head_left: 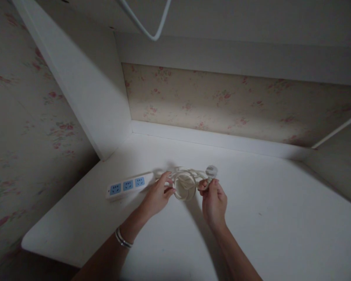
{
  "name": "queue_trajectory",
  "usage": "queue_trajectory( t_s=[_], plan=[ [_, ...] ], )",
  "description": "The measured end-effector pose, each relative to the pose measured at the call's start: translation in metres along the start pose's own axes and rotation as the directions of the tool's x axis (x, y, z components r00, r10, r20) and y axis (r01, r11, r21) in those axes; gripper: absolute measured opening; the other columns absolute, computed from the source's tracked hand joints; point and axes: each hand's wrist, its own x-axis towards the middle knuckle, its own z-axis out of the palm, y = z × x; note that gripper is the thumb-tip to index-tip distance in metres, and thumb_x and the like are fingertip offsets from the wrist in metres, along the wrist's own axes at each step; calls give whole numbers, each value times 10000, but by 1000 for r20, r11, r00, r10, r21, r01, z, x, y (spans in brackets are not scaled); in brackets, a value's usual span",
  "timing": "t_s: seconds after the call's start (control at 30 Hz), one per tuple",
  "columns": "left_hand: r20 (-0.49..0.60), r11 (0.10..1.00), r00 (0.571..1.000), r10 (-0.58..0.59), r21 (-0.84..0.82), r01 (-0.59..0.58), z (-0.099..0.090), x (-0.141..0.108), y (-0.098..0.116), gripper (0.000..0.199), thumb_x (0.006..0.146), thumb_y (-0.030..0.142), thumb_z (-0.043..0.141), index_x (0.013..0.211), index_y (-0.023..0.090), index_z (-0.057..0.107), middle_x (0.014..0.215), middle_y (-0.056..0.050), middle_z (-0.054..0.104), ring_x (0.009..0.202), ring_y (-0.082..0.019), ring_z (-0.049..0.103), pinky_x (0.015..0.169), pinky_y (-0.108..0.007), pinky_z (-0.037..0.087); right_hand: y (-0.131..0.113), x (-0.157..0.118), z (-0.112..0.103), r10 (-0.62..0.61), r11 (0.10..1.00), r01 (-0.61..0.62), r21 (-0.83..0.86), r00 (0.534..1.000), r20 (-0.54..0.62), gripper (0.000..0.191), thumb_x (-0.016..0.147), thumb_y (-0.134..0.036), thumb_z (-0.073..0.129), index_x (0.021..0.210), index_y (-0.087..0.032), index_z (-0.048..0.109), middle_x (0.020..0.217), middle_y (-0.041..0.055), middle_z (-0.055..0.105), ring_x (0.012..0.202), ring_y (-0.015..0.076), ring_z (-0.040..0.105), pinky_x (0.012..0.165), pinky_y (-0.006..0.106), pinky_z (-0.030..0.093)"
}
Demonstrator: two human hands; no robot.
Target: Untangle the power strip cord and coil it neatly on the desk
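A pale power cord (195, 183) lies in loose coils in front of me on the white desktop. At the coil's left edge is my left hand (159, 193), its thumb and fingers curved and apart; whether they touch the cord is unclear. My right hand (215, 203) pinches the cord at the coil's right side, just below the grey-white plug (211, 171), which sticks up above the fingers. Left of my left hand lies a white power strip (148, 178) with three blue socket panels facing up. Its cord end is partly hidden behind the left hand.
The white desktop (280, 234) has a raised strip (216, 142) along its back edge. A white side panel (90, 78) stands at the left. Overhead, a bent white rod or cable (155, 38) hangs down. Floral wallpaper (222, 101) covers the wall behind.
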Motion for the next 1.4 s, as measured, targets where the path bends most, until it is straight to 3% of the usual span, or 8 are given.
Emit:
queue_trajectory(
  t_s=[0.23,0.43,0.53,0.67,0.8,1.1,1.3,1.4],
  plan=[
    [126,979,984,-123,-147,141,-2,7,1,309,736,110,611,1042,152,603,978,-77,680,911,-196,635,809,-313,484,-2,2,6,75,968,-71,241,997,-8,418,883,-550,515,675,-187,516,673,-9,496,630,120,464,615,260,410],
    [279,937,950,-142,-271,219,-11,3,24,117,773,201,612,855,129,655,759,-24,639,710,-142,568,657,-249,410,-6,6,6,149,920,-134,369,989,-12,357,826,-526,616,732,-190,541,712,-19,529,647,111,500,635,252,444],
    [289,901,943,-163,-345,261,-14,0,34,179,778,283,654,860,124,668,755,-27,626,700,-134,547,644,-242,400,-7,8,6,173,906,-148,397,985,-27,338,785,-503,676,749,-185,569,767,-16,554,690,106,517,676,247,459],
    [320,762,928,-194,-546,347,-16,0,33,340,751,333,714,1024,133,677,926,-75,647,821,-157,569,737,-269,422,-10,12,4,209,869,-167,466,977,-38,386,814,-532,633,696,-180,528,683,-37,465,583,85,441,553,219,429],
    [300,704,921,-248,-598,384,-17,1,23,392,751,322,733,1089,136,663,876,-59,623,701,-98,512,636,-220,363,-14,15,1,288,829,-247,503,958,-4,432,824,-564,590,658,-195,439,595,-66,333,487,78,348,438,200,365],
    [302,712,918,-257,-583,391,-13,-1,28,321,768,401,710,921,134,621,752,-5,549,648,-87,470,579,-212,315,-20,13,-2,341,820,-332,467,938,69,500,787,-608,597,589,-210,369,521,-87,260,389,63,218,298,174,210],
    [226,820,927,-300,-436,372,-10,-1,32,410,807,562,592,738,157,578,481,77,357,431,-62,265,440,-236,173,-17,2,3,372,883,-407,232,910,182,504,800,-624,579,584,-182,466,497,-63,354,385,66,302,331,189,250],
    [187,842,934,-303,-406,354,-10,-1,31,416,802,568,591,742,156,591,453,79,351,412,-63,253,425,-237,153,-11,-1,3,303,932,-337,134,927,221,471,834,-589,562,624,-168,535,555,-37,444,434,84,400,388,209,331]
  ],
)
